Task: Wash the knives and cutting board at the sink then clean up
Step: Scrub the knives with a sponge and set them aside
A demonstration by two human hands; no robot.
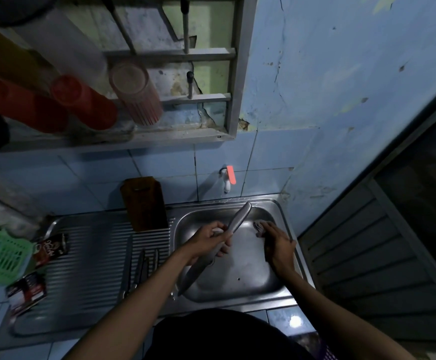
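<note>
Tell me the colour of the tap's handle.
Orange-red, on the white tap; head view.

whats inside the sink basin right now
Over the sink basin, the left hand grips a knife; the right hand holds a dark scrubber against the wall. The bare floor shows small specks. Whatever lies beneath the hands is hidden.

The sink basin (pixel 237 276) floor lies bare toward the person; knives (pixel 144 268) crowd the drainboard (pixel 89 255) beside it.

Glossy metal sink (pixel 287 229), shiny steel knife (pixel 239 219), wooden board (pixel 144 203)
</note>
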